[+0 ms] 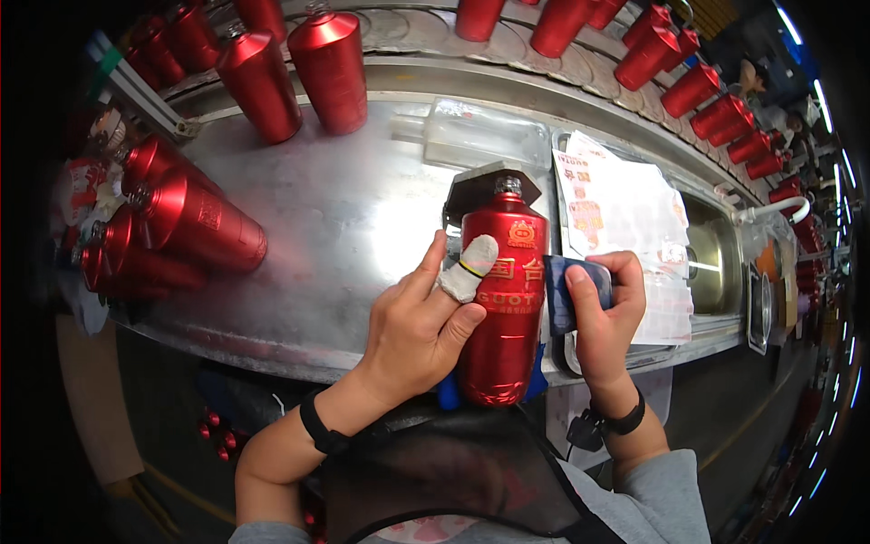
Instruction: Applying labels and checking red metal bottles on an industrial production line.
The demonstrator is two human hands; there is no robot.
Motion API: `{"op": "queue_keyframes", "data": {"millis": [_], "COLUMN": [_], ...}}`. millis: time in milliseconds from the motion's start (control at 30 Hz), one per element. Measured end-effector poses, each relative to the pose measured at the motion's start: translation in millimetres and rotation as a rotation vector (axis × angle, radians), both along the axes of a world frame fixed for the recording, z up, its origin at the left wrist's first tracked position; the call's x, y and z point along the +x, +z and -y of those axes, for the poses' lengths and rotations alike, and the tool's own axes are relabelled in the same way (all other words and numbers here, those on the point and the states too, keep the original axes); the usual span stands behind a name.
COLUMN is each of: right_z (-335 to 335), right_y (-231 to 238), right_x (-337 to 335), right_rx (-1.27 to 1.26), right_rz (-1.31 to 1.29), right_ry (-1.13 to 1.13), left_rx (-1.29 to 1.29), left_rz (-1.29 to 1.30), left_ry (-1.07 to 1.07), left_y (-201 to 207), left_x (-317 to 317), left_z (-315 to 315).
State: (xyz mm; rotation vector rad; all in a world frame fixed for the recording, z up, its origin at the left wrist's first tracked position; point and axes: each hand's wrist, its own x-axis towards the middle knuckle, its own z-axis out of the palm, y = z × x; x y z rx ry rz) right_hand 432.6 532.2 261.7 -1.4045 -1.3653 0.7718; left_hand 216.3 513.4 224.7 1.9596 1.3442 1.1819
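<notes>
A glossy red bottle (504, 349) with raised gold lettering and an uncapped-looking clear neck rests in front of me, its neck pointing away. Behind its shoulder is a dark angular block (471, 192), mostly hidden by the bottle. My left hand (412, 326) lies along the bottle's left side with fingers stretched. One of its fingers wears a white cloth finger cover (471, 269), which touches the bottle's front beside the lettering. At the bottle's right side, my right hand (605, 322) pinches a dark blue folded cloth (564, 306) between thumb and fingers, against or close to the bottle.
White printed sheets (625, 208) lie right of the bottle, before a metal sink (711, 263). A clear plastic tray (488, 134) sits behind. More red bottles stand or lean on the metal table (308, 218) at left, and several line the conveyor (507, 54) along the back.
</notes>
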Motion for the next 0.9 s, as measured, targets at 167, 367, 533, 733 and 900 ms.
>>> {"op": "queue_keyframes", "data": {"millis": [167, 367, 533, 733, 900], "right_z": [1, -2, 1, 4, 6], "right_y": [-5, -11, -16, -13, -13], "right_x": [7, 4, 17, 13, 15], "right_rx": [-0.132, -0.015, -0.095, -0.139, -0.102], "right_rz": [-0.213, -0.212, -0.332, -0.381, -0.365], "right_ry": [-0.088, -0.019, -0.01, 0.003, 0.001], "left_rx": [-0.071, 0.039, 0.153, 0.172, 0.191], "left_rz": [0.035, -0.091, -0.35, -0.451, -0.44], "left_ry": [0.035, -0.032, -0.091, -0.17, -0.199], "left_y": [3, 25, 39, 51, 53], "left_x": [-2, 5, 11, 23, 29], "left_z": [5, -4, -16, -27, -26]}}
